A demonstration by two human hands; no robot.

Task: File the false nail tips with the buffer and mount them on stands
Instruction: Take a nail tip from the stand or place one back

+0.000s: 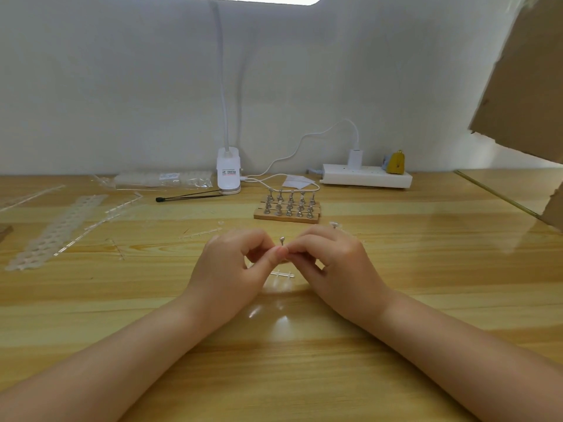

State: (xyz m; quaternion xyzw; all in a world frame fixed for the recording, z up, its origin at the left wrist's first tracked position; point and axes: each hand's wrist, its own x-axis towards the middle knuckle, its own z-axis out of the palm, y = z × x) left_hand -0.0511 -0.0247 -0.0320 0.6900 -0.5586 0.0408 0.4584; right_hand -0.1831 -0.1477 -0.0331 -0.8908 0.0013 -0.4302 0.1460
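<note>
Nearest, both forearms lay on the glossy, pale wood-grain table (396, 345). The left hand (231, 269) and right hand (332, 266) met fingertip to fingertip, curled fingers pinching a small metal stand (282, 240); any nail tip between them was hidden. Just under them lay a clear plastic sprue (281, 274). Farther off, the wooden base (286, 215) carried rows of silvery stands. Beyond stood a white clip lamp (228, 175), its label too blurred to read, beside a white power strip (365, 175).

wooden table (426, 300), stand rack (287, 215), power strip (367, 176)
</note>
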